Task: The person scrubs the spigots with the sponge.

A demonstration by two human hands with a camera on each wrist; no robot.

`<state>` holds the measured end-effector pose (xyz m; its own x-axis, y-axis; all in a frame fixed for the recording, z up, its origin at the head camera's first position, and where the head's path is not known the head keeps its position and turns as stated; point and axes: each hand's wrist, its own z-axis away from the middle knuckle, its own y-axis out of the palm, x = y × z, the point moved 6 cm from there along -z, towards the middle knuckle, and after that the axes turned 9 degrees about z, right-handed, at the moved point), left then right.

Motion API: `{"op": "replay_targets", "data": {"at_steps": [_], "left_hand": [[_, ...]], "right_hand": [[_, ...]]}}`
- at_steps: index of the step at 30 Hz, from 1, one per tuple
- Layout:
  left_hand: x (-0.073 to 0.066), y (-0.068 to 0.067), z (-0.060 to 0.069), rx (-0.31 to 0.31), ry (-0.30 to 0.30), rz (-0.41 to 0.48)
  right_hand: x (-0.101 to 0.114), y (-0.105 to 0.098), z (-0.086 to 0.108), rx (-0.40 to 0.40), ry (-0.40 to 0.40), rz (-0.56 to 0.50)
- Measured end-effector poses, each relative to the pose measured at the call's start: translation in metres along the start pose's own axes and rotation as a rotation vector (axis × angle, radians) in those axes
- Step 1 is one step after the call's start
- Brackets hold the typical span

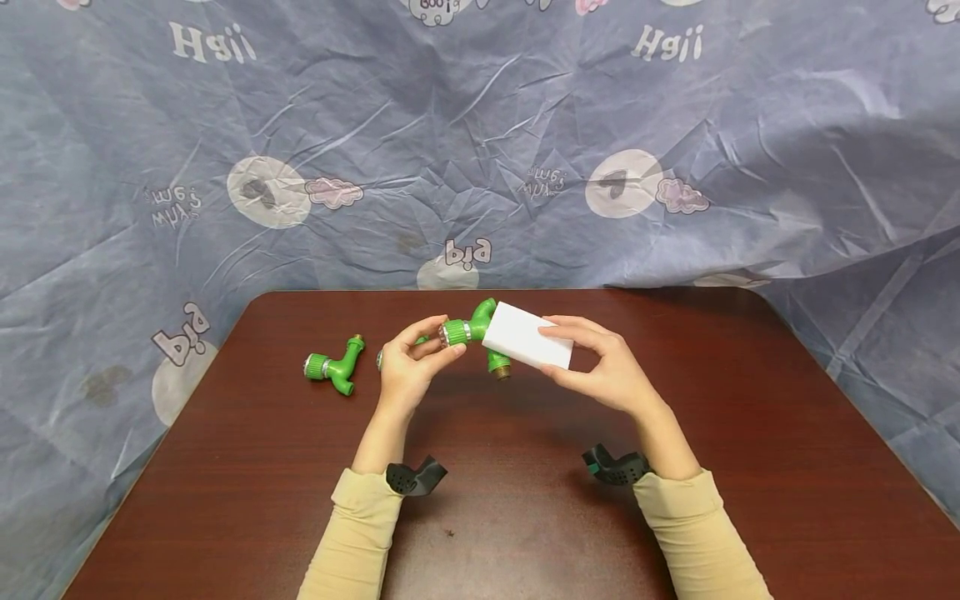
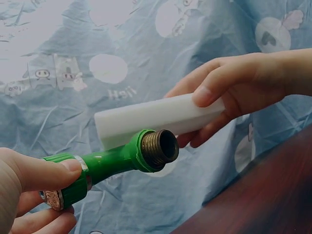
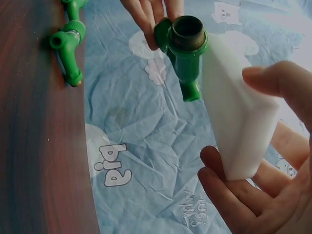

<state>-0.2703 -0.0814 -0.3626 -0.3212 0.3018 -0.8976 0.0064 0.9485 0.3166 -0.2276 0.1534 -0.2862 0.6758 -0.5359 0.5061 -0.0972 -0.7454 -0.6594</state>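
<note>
My left hand (image 1: 408,367) pinches a green plastic tap (image 1: 480,323) by its ribbed knob, thumb on one side and fingers on the other. The tap's brass threaded end (image 2: 161,146) faces the left wrist camera, bare and hollow. In my right hand (image 1: 607,362) is a white rectangular sponge-like block (image 1: 528,335), gripped between thumb and fingers. The block lies along the tap's body and, in the head view, hides its middle. Both things are held up above the table.
Another green tap (image 1: 337,367) lies on the brown table (image 1: 525,517) to the left. One more green tap (image 1: 379,360) sits behind my left hand, mostly hidden. A printed blue-grey cloth (image 1: 480,167) hangs behind the table.
</note>
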Motion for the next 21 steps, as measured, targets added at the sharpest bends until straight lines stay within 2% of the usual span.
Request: {"op": "replay_targets", "data": {"at_steps": [3,6,11,13,18,21], "left_hand": [[0.000,-0.001,0.000,-0.001,0.008,0.002],[0.000,-0.002,0.000,-0.009,0.012,0.002],[-0.001,-0.003,-0.001,-0.024,0.019,-0.004],[-0.001,-0.004,-0.001,-0.028,0.022,-0.005],[-0.002,-0.005,0.000,-0.035,0.023,-0.013],[-0.002,-0.005,0.000,-0.035,0.021,-0.010]], "right_hand": [[0.000,-0.001,0.000,0.011,-0.001,-0.004],[0.002,0.002,0.001,0.064,-0.022,-0.007],[-0.024,0.012,0.005,0.133,-0.023,-0.012],[-0.036,0.012,0.006,0.122,-0.008,-0.006],[-0.043,0.006,0.007,0.065,0.039,-0.006],[-0.043,0.008,0.007,0.095,0.035,-0.014]]}}
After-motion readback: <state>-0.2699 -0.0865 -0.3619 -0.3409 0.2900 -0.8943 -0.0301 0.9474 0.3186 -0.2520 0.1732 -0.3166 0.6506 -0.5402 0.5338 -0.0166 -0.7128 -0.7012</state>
